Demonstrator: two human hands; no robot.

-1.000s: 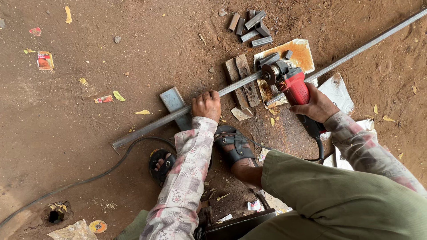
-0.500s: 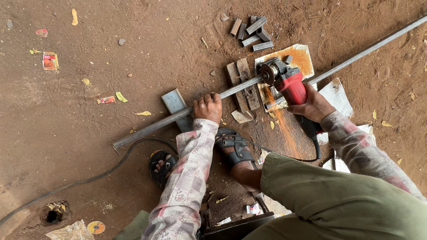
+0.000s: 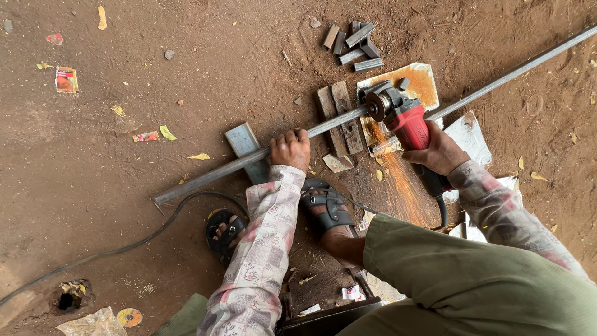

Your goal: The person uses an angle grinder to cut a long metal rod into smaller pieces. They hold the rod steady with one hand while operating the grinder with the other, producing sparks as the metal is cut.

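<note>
1. On the bare reddish dirt floor (image 3: 124, 205), a long grey steel bar (image 3: 236, 165) runs diagonally from lower left to upper right, raised off the ground by two short wooden blocks (image 3: 342, 115) and a flat grey metal plate (image 3: 244, 142) set under it.

2. Your left hand (image 3: 290, 149) presses down on the bar just beside the plate, fingers curled together over its top edge. Judged from the posture, this pins the bar against vibration.

3. Your right hand (image 3: 438, 152) is clamped around the body of a red and black angle grinder (image 3: 401, 115). Its disc (image 3: 375, 107) meets the bar just right of the wooden blocks, where the bar is best supported.

4. Orange sparks (image 3: 404, 186) stream from the disc towards you, landing on a scorched board (image 3: 429, 208) near your leg.

5. Your sandalled foot (image 3: 326, 208) sits close behind the bar; the other sandalled foot (image 3: 225, 233) is planted to its left. Both are open-toed and near the spark path, which I judge a hazard.

6. A black power cable (image 3: 124, 247) curves across the floor by the bar's left end and under it, clear of the disc.

7. Several short cut metal pieces (image 3: 357, 40) lie heaped beyond the bar, well apart from both hands. An orange-stained flat board (image 3: 420, 84) lies under the grinder head.
</note>
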